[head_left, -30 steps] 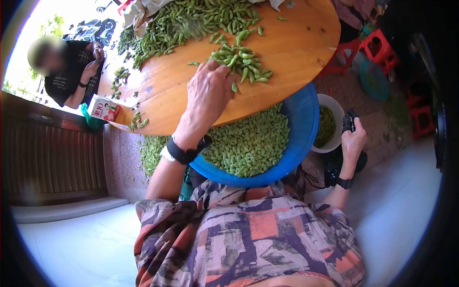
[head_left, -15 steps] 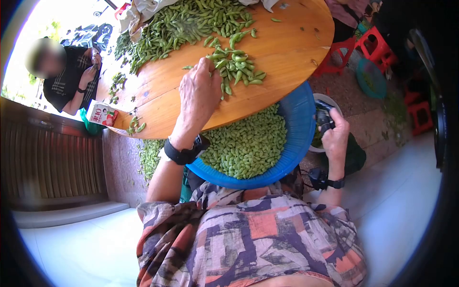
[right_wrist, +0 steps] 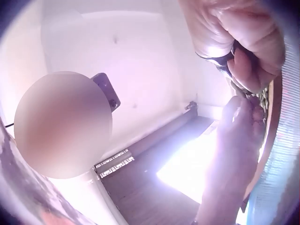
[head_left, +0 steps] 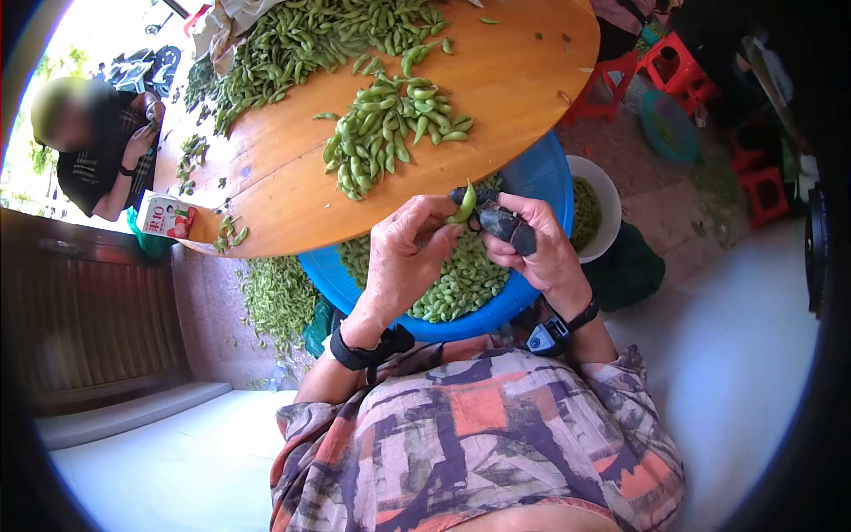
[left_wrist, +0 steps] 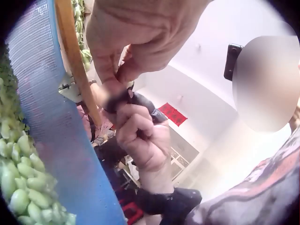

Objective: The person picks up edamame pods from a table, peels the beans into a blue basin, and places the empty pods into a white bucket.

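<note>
In the head view my left hand (head_left: 403, 257) pinches a green soybean pod (head_left: 466, 204) between thumb and fingertips, above the blue basin (head_left: 556, 173). My right hand (head_left: 542, 235) meets it from the other side, fingers curled and tips on the pod. Black covers (head_left: 511, 231) surround its thumb and forefinger. Shelled green beans (head_left: 465, 282) fill the basin below both hands. A small heap of pods (head_left: 381, 133) lies near the edge of the wooden table (head_left: 496, 80). Both wrist views show the fingertips close together, with the pod mostly hidden.
A larger pod pile (head_left: 310, 44) covers the table's far side. A white bucket (head_left: 607, 199) with green scraps stands right of the basin. Red stools (head_left: 678, 66) and a teal basin (head_left: 669, 129) are farther right. Another person (head_left: 97, 146) sits at the left, near a carton (head_left: 168, 215).
My left hand has come back from the pod heap with a pod. My right hand has moved from over the white bucket to meet it above the blue basin.
</note>
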Demonstrator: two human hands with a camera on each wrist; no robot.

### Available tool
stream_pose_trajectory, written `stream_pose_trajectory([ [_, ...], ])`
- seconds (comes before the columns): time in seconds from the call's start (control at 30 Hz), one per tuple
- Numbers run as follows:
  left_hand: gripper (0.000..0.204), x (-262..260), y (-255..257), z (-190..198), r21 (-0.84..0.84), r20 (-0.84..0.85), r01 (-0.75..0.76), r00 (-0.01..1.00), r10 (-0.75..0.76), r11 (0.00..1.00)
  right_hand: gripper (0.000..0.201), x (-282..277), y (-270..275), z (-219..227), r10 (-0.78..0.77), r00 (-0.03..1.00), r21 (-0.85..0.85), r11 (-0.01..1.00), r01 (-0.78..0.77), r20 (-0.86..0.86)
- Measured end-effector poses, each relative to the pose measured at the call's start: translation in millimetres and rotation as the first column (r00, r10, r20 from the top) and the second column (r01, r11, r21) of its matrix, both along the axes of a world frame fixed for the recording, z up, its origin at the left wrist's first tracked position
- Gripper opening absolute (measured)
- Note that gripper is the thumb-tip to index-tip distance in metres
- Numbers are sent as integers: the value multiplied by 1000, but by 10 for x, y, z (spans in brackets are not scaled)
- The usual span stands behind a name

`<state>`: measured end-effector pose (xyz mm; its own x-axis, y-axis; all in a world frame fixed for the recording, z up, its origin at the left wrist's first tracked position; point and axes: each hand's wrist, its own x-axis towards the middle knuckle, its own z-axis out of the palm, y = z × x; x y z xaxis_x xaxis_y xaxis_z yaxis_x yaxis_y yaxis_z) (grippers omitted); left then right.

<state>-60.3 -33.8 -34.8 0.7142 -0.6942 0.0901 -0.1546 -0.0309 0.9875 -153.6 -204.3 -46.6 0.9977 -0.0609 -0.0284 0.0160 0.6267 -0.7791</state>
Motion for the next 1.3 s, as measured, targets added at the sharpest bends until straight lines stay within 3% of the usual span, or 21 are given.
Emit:
stream_pose_trajectory([
  [0.07,16,-14,-5,-35,73,246,-76,968,56,994,37,-18,-21,-7,11,1000,-32,999,-12,-27],
  [0.23,20,-68,-7,73,113,445,-147,892,82,983,39,-34,22,38,-23,996,-168,986,8,-89],
  [0.27,22,-79,-1,82,142,476,-155,877,70,978,36,-33,35,27,-56,997,-288,957,39,-51],
  [0.3,22,-96,1,78,144,474,-155,878,69,977,33,-36,43,11,-85,996,-402,913,74,-8],
  [0.47,20,-172,-43,18,41,292,-152,947,134,987,25,-93,8,-73,-51,998,-345,938,40,-24],
  [0.63,19,-183,-50,-30,105,384,-164,916,112,981,22,-155,-34,-44,-11,998,-317,949,-9,-63],
  [0.8,17,-194,-24,-58,176,391,-158,917,79,972,22,-142,16,-16,-61,996,-484,875,24,-61],
  [0.9,24,-191,30,-87,127,384,-73,923,18,989,22,-163,14,-175,-51,999,-372,927,49,4],
  [0.93,29,-199,45,-96,-22,-17,-14,1000,14,1000,22,-168,12,-162,-52,999,-371,927,49,3],
  [0.97,33,-201,59,-109,-180,-409,-20,911,-57,983,22,-172,3,-134,11,998,-177,984,-22,-63],
  [1.0,33,-166,76,-127,-179,-411,-18,910,-58,984,23,-177,-5,-122,84,990,27,996,-82,-114],
  [1.07,41,-57,97,-172,-447,-704,57,594,-390,893,24,-181,-1,-146,129,984,130,985,-114,-119],
  [1.1,39,-44,79,-198,-534,-721,43,499,-481,845,26,-177,1,-150,177,977,230,962,-147,-116],
  [1.13,39,-34,79,-193,-533,-721,42,499,-480,845,26,-172,-8,-143,178,977,230,962,-148,-116],
  [1.2,37,-30,86,-187,-394,-747,89,550,-375,915,19,-180,-31,-112,155,985,71,986,-149,-80],
  [1.23,38,-68,68,-193,-281,-677,103,684,-274,954,19,-187,-27,-68,155,984,72,986,-149,-83],
  [1.27,38,-85,38,-207,-282,-678,102,683,-274,954,15,-181,-13,-7,55,988,-316,944,-100,-147],
  [1.3,34,-93,7,-221,-158,-543,153,811,-215,976,13,-169,8,29,-60,984,-657,751,-66,-167],
])
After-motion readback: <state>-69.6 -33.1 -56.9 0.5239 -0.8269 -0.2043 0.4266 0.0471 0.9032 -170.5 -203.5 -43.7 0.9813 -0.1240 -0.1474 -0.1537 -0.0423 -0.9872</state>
